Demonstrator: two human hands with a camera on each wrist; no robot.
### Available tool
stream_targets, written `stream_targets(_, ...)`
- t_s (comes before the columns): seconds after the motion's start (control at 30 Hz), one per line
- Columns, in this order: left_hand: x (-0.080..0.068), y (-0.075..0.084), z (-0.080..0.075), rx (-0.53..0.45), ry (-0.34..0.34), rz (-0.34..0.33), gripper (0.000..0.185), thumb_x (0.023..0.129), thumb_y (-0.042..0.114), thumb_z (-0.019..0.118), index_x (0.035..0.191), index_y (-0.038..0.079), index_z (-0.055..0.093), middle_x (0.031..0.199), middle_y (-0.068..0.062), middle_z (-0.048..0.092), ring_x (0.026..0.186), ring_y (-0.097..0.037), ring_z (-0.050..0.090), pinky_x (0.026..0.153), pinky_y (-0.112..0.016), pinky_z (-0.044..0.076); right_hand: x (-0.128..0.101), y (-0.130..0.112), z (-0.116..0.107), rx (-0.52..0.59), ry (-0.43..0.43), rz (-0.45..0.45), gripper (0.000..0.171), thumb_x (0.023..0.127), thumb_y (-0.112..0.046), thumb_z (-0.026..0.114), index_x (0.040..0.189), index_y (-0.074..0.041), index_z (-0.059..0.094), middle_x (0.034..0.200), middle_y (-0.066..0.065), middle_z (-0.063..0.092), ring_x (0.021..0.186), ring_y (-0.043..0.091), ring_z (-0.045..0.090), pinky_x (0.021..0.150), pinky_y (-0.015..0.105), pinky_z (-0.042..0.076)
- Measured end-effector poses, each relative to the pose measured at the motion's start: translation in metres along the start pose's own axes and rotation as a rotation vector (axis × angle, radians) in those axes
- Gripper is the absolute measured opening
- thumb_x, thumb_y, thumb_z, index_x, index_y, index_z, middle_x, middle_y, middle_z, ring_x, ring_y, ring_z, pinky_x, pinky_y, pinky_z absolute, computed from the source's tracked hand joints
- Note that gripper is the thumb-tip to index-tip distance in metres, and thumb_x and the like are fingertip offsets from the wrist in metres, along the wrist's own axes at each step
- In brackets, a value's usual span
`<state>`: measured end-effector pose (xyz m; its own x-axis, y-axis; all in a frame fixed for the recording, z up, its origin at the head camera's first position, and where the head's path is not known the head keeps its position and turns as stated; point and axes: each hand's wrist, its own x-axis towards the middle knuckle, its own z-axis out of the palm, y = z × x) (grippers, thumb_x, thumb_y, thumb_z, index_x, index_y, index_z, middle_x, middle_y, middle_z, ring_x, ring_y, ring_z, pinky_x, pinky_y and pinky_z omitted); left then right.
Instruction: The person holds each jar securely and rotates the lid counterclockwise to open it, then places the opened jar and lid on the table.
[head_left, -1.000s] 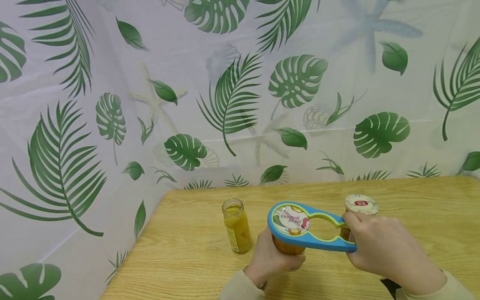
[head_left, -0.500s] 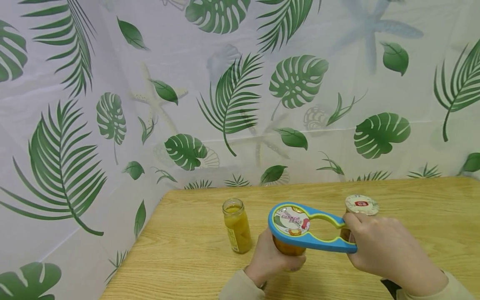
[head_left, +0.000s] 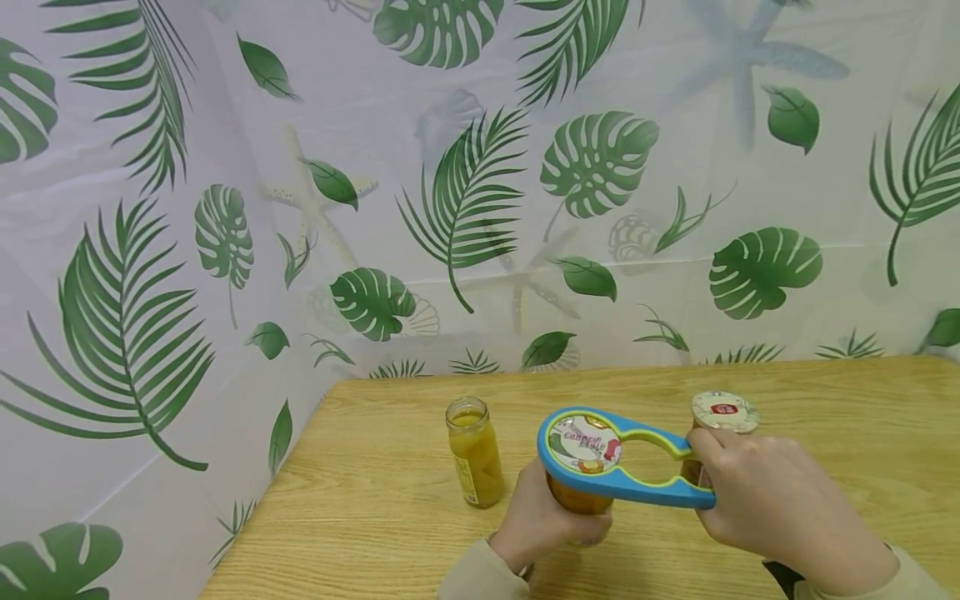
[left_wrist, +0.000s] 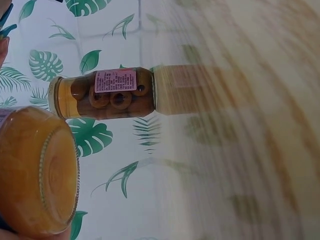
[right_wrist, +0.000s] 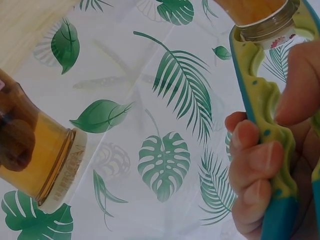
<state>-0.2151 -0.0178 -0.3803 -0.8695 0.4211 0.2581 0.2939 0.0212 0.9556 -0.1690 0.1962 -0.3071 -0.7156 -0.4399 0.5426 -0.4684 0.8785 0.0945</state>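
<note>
In the head view, a jar (head_left: 577, 493) of orange contents was gripped by the left hand (head_left: 542, 521) on the wooden worktop (head_left: 375, 517), near its middle. A blue opener (head_left: 611, 458) (its ring set over the jar's lid) was held by its handle in the right hand (head_left: 772, 500). A lidless jar (head_left: 474, 452) stood just left, a lidded one (head_left: 716, 425) behind the right hand.

In the left wrist view, the held jar's base (left_wrist: 37, 172) was seen, the lidded jar (left_wrist: 102, 92) beyond it.

In the right wrist view, fingers (right_wrist: 257, 167) were curled round the opener's handle (right_wrist: 262, 107).
</note>
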Motion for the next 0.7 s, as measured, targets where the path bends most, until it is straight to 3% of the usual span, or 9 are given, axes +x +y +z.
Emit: stream_targets(0.7,-0.0011,0.0006,-0.0027,-0.029,-0.060,-0.035,0.066,0.057,-0.002,0.074,0.114,0.023,0.050,0.103,0.007,0.057,0.088,-0.010,0.054,0.079,-0.025,0.043,-0.0012,0.0018,0.0009,0.014,-0.008,-0.007,0.025,0.055,-0.011,0.069,0.068,-0.016,0.048,0.057,-0.012,0.038,0.041,0.001,0.027,0.035,0.020,0.026)
